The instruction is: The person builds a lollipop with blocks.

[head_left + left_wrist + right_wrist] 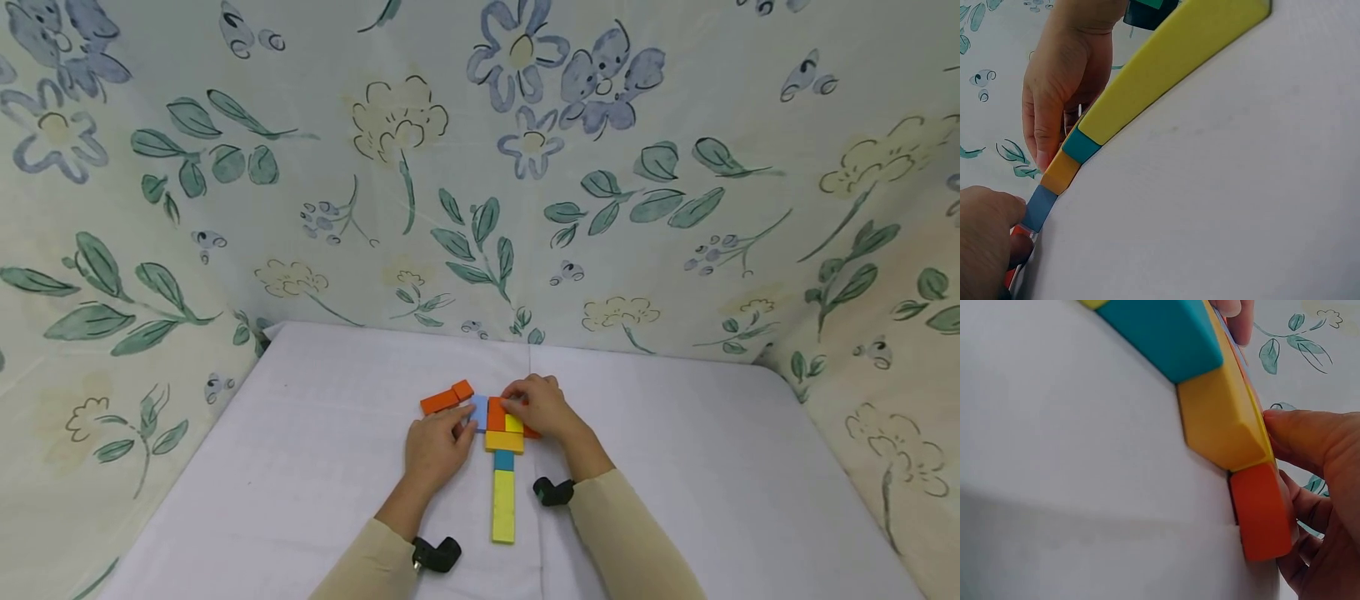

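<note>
Flat on the white cloth lies a figure of toy blocks. A long yellow-green block [503,507] is at its near end, followed by a teal block [504,460] and an amber block [504,442]. Beyond stand a light blue block [481,414], a red-orange block [496,414] and a small yellow block [513,422]. My left hand [438,446] pinches the light blue block between thumb and fingers. At the far right side, my right hand [546,407] curls its fingers round an orange block [1263,512], thumb against the yellow edge; the hand partly hides this block in the head view.
Two more orange blocks, a longer one [439,402] and a short one [462,390], lie end to end beyond my left hand. A floral cloth [480,167] hangs behind the table [337,375]. Each wrist wears a black camera [437,554].
</note>
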`<state>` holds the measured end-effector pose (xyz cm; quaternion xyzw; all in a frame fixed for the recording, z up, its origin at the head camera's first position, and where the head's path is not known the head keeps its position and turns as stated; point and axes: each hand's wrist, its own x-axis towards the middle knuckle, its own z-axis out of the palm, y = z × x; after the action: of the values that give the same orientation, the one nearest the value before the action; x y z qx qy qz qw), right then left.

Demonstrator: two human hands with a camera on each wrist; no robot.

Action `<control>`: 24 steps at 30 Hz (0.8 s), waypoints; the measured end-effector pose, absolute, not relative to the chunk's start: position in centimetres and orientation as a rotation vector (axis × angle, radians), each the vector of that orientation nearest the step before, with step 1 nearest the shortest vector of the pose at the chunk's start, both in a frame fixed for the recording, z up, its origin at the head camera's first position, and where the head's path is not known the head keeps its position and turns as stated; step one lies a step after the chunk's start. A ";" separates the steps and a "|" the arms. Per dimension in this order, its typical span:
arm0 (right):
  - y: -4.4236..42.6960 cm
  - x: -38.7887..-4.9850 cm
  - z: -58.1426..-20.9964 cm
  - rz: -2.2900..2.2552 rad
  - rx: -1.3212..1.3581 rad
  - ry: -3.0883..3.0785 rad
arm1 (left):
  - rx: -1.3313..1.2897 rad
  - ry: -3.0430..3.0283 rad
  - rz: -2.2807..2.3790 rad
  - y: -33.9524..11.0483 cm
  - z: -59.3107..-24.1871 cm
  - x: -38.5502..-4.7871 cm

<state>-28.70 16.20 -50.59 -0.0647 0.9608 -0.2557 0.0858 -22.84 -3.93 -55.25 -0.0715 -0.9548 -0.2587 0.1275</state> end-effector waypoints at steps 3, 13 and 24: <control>16.1 -28.7 -50.7 -0.762 -0.185 2.857 | -0.207 -2.778 -0.746 -4.0 -55.3 -22.9; 16.5 -28.1 -50.9 -0.891 -0.118 2.839 | -0.214 -2.774 -0.756 -3.9 -55.1 -22.7; 19.8 -25.0 -51.9 -1.083 0.165 2.897 | -0.215 -2.735 -0.749 -3.8 -55.0 -22.6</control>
<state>-25.03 19.83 -51.89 0.0532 0.9352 -0.3494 0.0220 -22.63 -3.84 -55.00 -0.0747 -0.9511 -0.2604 0.1485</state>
